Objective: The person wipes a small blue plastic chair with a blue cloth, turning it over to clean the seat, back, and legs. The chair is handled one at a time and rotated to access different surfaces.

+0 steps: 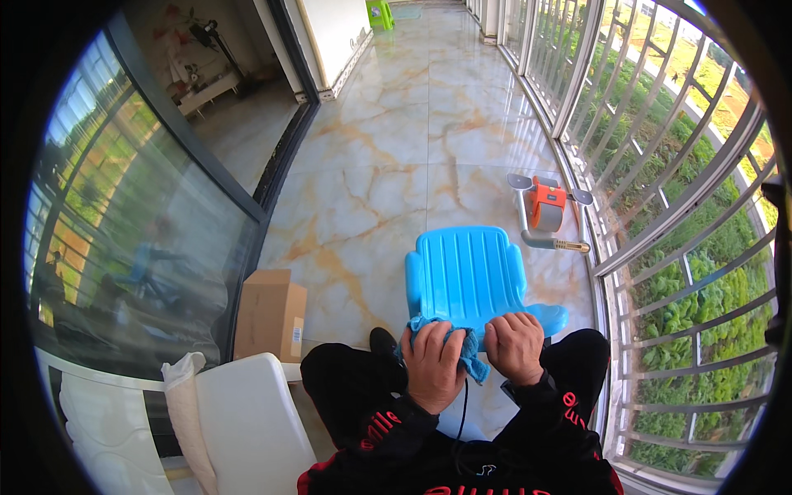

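Between my knees stands a light-blue plastic chair point(465, 269) with ribbed grooves and raised side edges. My left hand point(433, 362) presses a blue cloth point(475, 365) against its near edge, fingers spread over the fabric. The cloth is bunched up, and part of it pokes out to the right of that hand. Close beside it, my right hand point(515, 346) has its fingers curled over the chair's near right part, below a rounded blue side piece point(547, 318). My fingers hide the gripped edge, and the chair's underside is mostly out of sight.
A cardboard box point(266, 312) stands left by the glass sliding door point(154, 216). Nearer is a white chair point(250, 427) with beige cloth point(189, 421). An orange-grey ab roller point(547, 207) lies by the barred window point(668, 247). A green stool point(380, 13) is far off.
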